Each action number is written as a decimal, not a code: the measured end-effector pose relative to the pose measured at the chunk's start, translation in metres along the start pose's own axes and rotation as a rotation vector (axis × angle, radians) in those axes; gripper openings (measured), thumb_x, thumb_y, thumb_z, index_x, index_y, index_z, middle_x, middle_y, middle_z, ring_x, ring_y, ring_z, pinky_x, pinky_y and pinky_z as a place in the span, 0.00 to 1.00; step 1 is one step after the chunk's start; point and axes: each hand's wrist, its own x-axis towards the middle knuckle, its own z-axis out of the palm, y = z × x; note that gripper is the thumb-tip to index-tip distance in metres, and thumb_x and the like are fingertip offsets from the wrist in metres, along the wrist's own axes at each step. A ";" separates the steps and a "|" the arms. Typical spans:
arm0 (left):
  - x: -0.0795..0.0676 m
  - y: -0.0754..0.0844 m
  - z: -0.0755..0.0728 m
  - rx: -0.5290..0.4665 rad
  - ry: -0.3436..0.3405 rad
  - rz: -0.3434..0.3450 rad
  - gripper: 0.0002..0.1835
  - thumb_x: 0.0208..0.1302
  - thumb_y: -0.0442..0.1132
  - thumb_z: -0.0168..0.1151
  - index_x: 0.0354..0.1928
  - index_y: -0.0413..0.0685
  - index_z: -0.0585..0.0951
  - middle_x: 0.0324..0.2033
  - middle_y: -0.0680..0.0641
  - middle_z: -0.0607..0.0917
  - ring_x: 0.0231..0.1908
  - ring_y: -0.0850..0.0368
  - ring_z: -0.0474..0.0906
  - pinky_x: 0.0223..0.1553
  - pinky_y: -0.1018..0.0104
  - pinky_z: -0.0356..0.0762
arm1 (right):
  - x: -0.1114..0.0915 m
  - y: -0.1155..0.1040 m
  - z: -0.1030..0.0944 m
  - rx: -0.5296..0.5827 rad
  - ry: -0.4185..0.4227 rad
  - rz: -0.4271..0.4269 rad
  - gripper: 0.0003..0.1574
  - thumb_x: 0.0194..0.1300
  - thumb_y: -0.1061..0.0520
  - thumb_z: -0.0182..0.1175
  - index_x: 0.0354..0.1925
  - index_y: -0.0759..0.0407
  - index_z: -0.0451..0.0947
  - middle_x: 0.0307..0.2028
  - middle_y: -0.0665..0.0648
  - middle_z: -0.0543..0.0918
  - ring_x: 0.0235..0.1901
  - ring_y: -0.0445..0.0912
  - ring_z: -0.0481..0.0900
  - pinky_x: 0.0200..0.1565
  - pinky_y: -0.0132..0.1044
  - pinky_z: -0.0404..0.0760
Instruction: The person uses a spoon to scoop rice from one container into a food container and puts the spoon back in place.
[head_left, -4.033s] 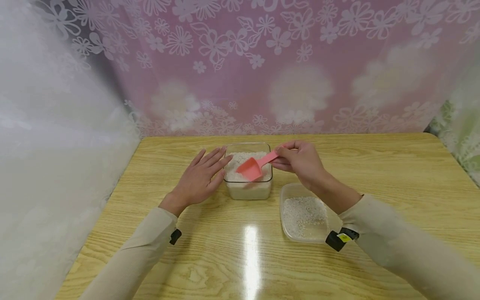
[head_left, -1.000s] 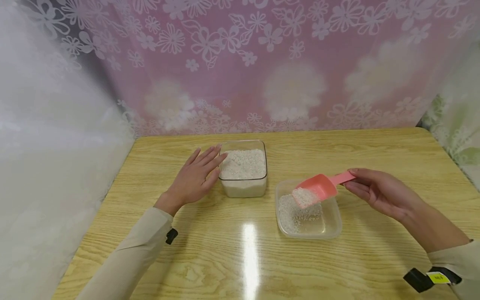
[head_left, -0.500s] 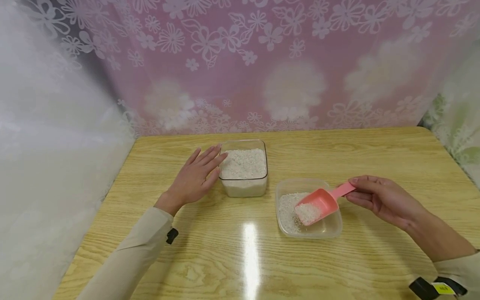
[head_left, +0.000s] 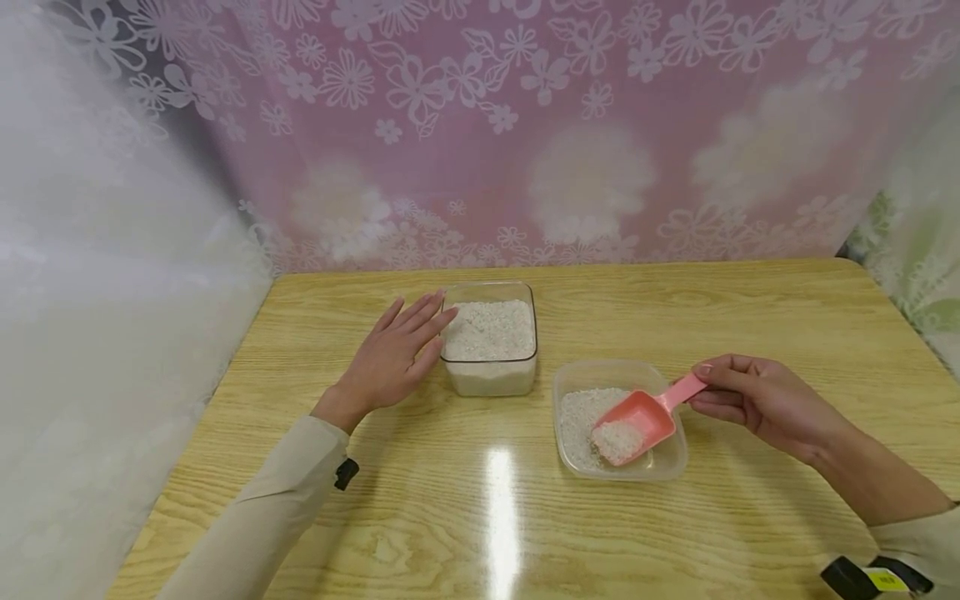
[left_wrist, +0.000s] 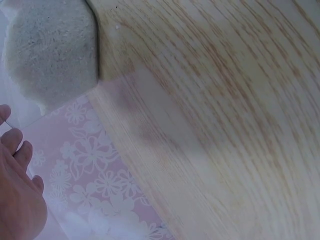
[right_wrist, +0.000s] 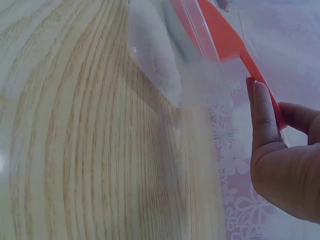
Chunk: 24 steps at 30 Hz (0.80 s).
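Note:
My right hand [head_left: 765, 404] pinches the handle of a pink scoop [head_left: 652, 414] between thumb and fingers. White rice [head_left: 619, 440] lies at the scoop's front, which is tilted down inside a shallow clear plastic container [head_left: 621, 472] with more rice in it. In the right wrist view the scoop [right_wrist: 227, 42] slants over that container's wall. To the left stands a deeper clear container [head_left: 491, 385], well filled with rice. My left hand [head_left: 393, 354] rests its extended fingers against that container's left side and rim. The left wrist view shows only part of this hand [left_wrist: 17, 185].
Both containers stand on a wood-grain table [head_left: 420, 508]. A pink flowered curtain [head_left: 465, 183] hangs behind its far edge, with a pale sheet [head_left: 112, 333] on the left. Each wrist wears a black strap device.
The right hand has carried the scoop from the deeper container over to the shallow one, now loaded with rice. In the last second the scoop has dipped lower. The left hand has stayed put.

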 end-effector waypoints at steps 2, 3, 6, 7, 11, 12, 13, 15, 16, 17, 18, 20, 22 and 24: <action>0.000 0.000 0.000 -0.001 0.000 0.002 0.26 0.77 0.50 0.36 0.73 0.56 0.59 0.73 0.48 0.54 0.72 0.55 0.45 0.71 0.53 0.35 | 0.000 0.000 0.001 -0.014 -0.001 -0.004 0.20 0.76 0.69 0.37 0.49 0.70 0.78 0.45 0.64 0.82 0.46 0.52 0.82 0.50 0.41 0.77; 0.000 0.000 0.000 0.000 0.000 0.003 0.26 0.77 0.50 0.36 0.73 0.56 0.59 0.73 0.48 0.54 0.72 0.55 0.45 0.71 0.53 0.36 | -0.001 0.000 0.001 -0.021 0.001 -0.005 0.20 0.76 0.69 0.38 0.49 0.70 0.77 0.45 0.63 0.82 0.46 0.52 0.82 0.50 0.41 0.77; 0.000 0.000 0.000 0.001 0.003 0.006 0.26 0.77 0.50 0.35 0.73 0.55 0.59 0.73 0.48 0.54 0.72 0.55 0.45 0.71 0.53 0.36 | -0.002 -0.001 0.001 -0.043 0.011 -0.007 0.19 0.76 0.69 0.38 0.48 0.69 0.77 0.44 0.63 0.82 0.45 0.52 0.83 0.50 0.41 0.78; 0.000 0.000 0.000 -0.001 0.003 0.006 0.26 0.77 0.51 0.35 0.73 0.55 0.59 0.73 0.48 0.54 0.72 0.56 0.45 0.71 0.53 0.36 | -0.002 -0.001 0.001 -0.048 0.013 -0.009 0.19 0.76 0.69 0.38 0.48 0.69 0.77 0.44 0.63 0.82 0.45 0.52 0.83 0.50 0.41 0.78; -0.001 0.000 0.000 -0.011 0.002 0.002 0.26 0.77 0.51 0.34 0.73 0.56 0.59 0.73 0.49 0.53 0.72 0.57 0.44 0.71 0.53 0.35 | -0.004 -0.002 0.001 -0.079 0.025 -0.011 0.19 0.75 0.70 0.38 0.48 0.69 0.77 0.43 0.63 0.82 0.45 0.52 0.83 0.49 0.41 0.78; -0.001 0.000 0.000 -0.014 0.002 0.001 0.26 0.77 0.51 0.34 0.73 0.56 0.59 0.73 0.49 0.53 0.72 0.57 0.44 0.71 0.54 0.35 | -0.005 -0.003 0.001 -0.085 0.029 -0.010 0.19 0.75 0.70 0.38 0.48 0.69 0.77 0.43 0.63 0.82 0.45 0.52 0.83 0.49 0.41 0.78; -0.001 0.000 0.000 -0.016 0.002 0.000 0.26 0.77 0.51 0.34 0.73 0.56 0.59 0.73 0.50 0.53 0.72 0.57 0.44 0.71 0.54 0.35 | -0.005 -0.003 0.001 -0.092 0.037 -0.010 0.19 0.75 0.70 0.39 0.48 0.69 0.77 0.43 0.63 0.82 0.45 0.52 0.83 0.49 0.41 0.78; 0.000 0.000 0.000 -0.019 0.003 -0.001 0.26 0.77 0.51 0.33 0.73 0.56 0.59 0.73 0.49 0.53 0.72 0.57 0.44 0.71 0.54 0.35 | -0.006 -0.004 0.002 -0.106 0.048 -0.006 0.18 0.75 0.70 0.39 0.48 0.69 0.77 0.44 0.63 0.82 0.45 0.53 0.83 0.49 0.41 0.78; 0.000 0.000 0.000 -0.019 0.003 -0.003 0.26 0.77 0.51 0.33 0.73 0.56 0.59 0.73 0.49 0.53 0.72 0.57 0.44 0.71 0.54 0.35 | -0.007 -0.005 0.002 -0.113 0.055 -0.005 0.18 0.75 0.70 0.40 0.48 0.69 0.77 0.44 0.63 0.82 0.45 0.53 0.83 0.49 0.42 0.78; -0.001 0.000 0.000 -0.019 0.004 -0.003 0.27 0.77 0.52 0.33 0.73 0.56 0.59 0.73 0.49 0.53 0.72 0.57 0.44 0.71 0.54 0.35 | -0.007 -0.006 0.002 -0.121 0.064 -0.004 0.17 0.75 0.69 0.40 0.48 0.69 0.77 0.44 0.63 0.82 0.45 0.53 0.83 0.49 0.42 0.78; 0.000 0.000 0.000 -0.020 0.004 -0.004 0.27 0.77 0.52 0.32 0.73 0.56 0.59 0.73 0.49 0.53 0.72 0.57 0.44 0.71 0.54 0.35 | -0.008 -0.006 0.002 -0.128 0.072 -0.001 0.17 0.75 0.69 0.40 0.48 0.69 0.77 0.44 0.63 0.82 0.45 0.53 0.83 0.49 0.42 0.78; -0.001 0.000 0.000 -0.022 0.005 -0.005 0.27 0.77 0.52 0.32 0.73 0.56 0.59 0.73 0.49 0.53 0.72 0.57 0.44 0.71 0.55 0.34 | -0.008 -0.007 0.003 -0.148 0.091 0.006 0.16 0.75 0.69 0.42 0.47 0.68 0.77 0.43 0.62 0.83 0.45 0.53 0.83 0.49 0.43 0.78; -0.001 0.001 0.000 -0.026 0.007 -0.006 0.27 0.77 0.52 0.32 0.73 0.56 0.59 0.73 0.48 0.54 0.72 0.56 0.45 0.71 0.55 0.34 | -0.008 -0.008 0.004 -0.169 0.123 0.014 0.15 0.74 0.68 0.43 0.47 0.68 0.77 0.42 0.62 0.83 0.44 0.53 0.83 0.48 0.42 0.78; 0.000 0.001 0.000 -0.029 0.008 -0.007 0.27 0.77 0.52 0.31 0.73 0.56 0.59 0.73 0.48 0.54 0.72 0.56 0.45 0.71 0.55 0.34 | -0.008 -0.009 0.004 -0.188 0.145 0.018 0.14 0.74 0.68 0.44 0.46 0.67 0.78 0.42 0.62 0.83 0.43 0.53 0.84 0.47 0.42 0.79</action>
